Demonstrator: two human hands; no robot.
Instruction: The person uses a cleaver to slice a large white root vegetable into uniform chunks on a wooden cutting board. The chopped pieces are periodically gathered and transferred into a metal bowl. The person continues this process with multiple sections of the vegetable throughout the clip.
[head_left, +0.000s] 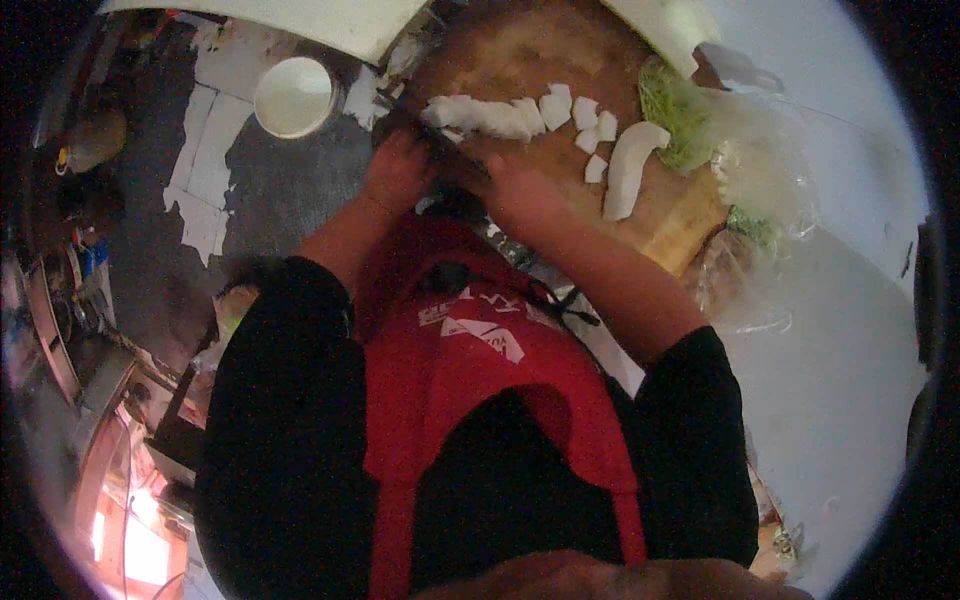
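My left hand (401, 171) and my right hand (516, 184) are close together at the near left edge of a round wooden chopping board (525, 45). Between them is a dark object (450, 161), too dim to name, and the fingers of both hands merge into its shadow. Just beyond my fingers lies a row of white, sliced vegetable or mushroom pieces (487, 116). Several loose white chunks (586, 124) are scattered to its right. A longer, curved white piece (630, 172) rests uncut farther right on the board.
Shredded green vegetable (671, 112) lies by the board's right edge, against a clear plastic bag (757, 157). Another plastic bag (731, 270) sits below it on a pale surface (832, 360). A white round container (294, 97) stands at left over worn flooring (277, 180).
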